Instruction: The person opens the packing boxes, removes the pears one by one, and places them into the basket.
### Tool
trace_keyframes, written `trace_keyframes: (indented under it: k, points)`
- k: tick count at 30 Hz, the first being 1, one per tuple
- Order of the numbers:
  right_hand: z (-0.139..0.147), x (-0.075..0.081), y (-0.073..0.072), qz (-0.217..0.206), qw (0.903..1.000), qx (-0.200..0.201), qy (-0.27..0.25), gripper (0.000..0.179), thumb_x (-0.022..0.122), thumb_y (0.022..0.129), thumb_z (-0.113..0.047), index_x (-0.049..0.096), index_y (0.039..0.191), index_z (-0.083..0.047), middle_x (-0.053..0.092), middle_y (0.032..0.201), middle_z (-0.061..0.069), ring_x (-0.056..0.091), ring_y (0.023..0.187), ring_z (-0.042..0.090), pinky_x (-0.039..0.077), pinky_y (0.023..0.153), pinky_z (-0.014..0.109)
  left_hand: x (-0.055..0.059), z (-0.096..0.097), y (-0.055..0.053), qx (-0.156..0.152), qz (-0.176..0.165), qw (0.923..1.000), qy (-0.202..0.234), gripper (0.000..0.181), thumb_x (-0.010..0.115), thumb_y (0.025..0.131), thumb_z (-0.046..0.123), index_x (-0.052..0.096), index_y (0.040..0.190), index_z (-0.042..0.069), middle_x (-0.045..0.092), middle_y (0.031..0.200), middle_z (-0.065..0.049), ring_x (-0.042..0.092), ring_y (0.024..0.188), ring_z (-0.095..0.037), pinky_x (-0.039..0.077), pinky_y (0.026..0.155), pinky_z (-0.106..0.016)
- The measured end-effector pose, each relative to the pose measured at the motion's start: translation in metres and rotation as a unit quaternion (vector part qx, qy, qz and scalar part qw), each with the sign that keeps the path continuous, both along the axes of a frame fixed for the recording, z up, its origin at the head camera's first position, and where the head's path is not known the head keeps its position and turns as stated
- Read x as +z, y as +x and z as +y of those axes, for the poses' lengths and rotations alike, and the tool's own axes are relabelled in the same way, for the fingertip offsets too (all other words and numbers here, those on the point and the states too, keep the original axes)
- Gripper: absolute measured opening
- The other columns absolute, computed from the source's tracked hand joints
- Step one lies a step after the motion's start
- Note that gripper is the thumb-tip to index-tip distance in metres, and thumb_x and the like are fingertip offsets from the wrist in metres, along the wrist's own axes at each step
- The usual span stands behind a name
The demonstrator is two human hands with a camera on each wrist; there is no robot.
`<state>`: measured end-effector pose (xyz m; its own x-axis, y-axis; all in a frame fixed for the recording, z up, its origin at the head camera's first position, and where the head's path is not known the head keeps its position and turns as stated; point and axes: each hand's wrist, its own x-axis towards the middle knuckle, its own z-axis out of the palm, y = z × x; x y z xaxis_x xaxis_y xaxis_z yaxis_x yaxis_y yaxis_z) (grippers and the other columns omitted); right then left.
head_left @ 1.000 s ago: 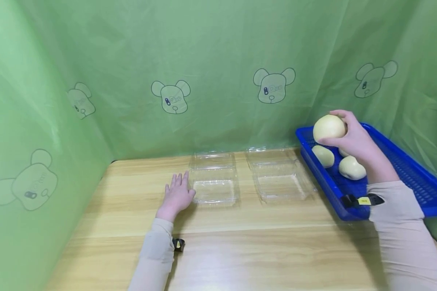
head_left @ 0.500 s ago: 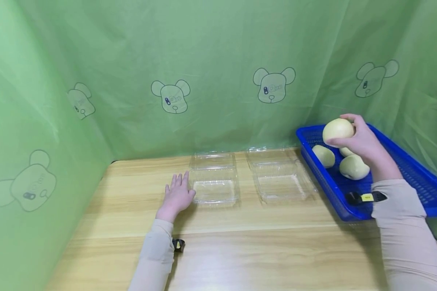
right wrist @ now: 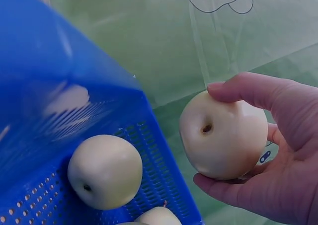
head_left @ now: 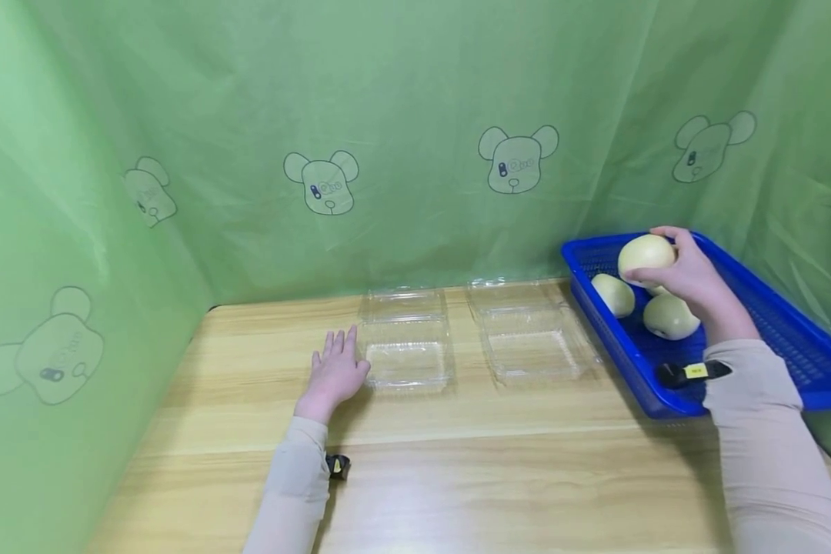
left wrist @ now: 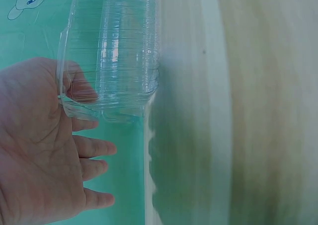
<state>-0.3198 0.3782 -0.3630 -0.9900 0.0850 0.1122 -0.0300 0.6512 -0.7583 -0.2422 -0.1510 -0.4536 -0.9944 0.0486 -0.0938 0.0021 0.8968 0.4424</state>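
In the head view my right hand (head_left: 689, 269) grips a pale yellow pear (head_left: 645, 260) above the far end of a blue plastic basket (head_left: 605, 350). The right wrist view shows thumb and fingers curled round this pear (right wrist: 223, 135), its dimpled end facing the camera. Below it in the basket lie two more pears, a left one (head_left: 612, 296) and a nearer one (head_left: 670, 316); another is partly hidden by the hand. My left hand (head_left: 334, 375) lies with spread, straight fingers beside a clear plastic container (head_left: 405, 377). In the left wrist view its thumb shows through the container wall (left wrist: 114, 51).
A second clear container (head_left: 533, 354) with a raised lid part behind it stands between the first one and the basket. Wooden tabletop (head_left: 457, 477) extends in front. Green curtain (head_left: 415, 100) with printed bear heads hangs behind and at both sides.
My right hand, holding the pear, has moved down and a little right over the basket. The nearer pear underneath appears slightly turned. My left hand has stayed in place.
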Motion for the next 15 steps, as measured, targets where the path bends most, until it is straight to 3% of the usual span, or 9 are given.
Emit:
trace_keyframes:
  k: [4, 15]
  points:
    - [0.0023, -0.0017, -0.0023, -0.004, 1.0, 0.005, 0.001, 0.093, 0.075, 0.084, -0.028, 0.018, 0.151, -0.001, 0.027, 0.145, 0.032, 0.047, 0.094, 0.012, 0.043, 0.064, 0.008, 0.002, -0.0004, 0.0001, 0.001, 0.002, 1.0, 0.001, 0.072, 0.046, 0.097, 0.033, 0.014, 0.157, 0.01, 0.015, 0.163, -0.019, 0.005, 0.152, -0.037, 0.006, 0.121, -0.064]
    - [0.0074, -0.0069, -0.0047, -0.025, 0.9994, 0.015, 0.016, 0.094, 0.075, 0.084, -0.029, 0.017, 0.151, 0.002, 0.029, 0.143, 0.035, 0.046, 0.108, 0.038, 0.041, 0.064, 0.01, 0.0017, -0.0016, -0.0001, 0.0, 0.001, 1.0, 0.0, 0.072, 0.046, 0.097, 0.033, 0.014, 0.157, 0.01, 0.015, 0.163, -0.02, 0.005, 0.152, -0.037, 0.006, 0.12, -0.065]
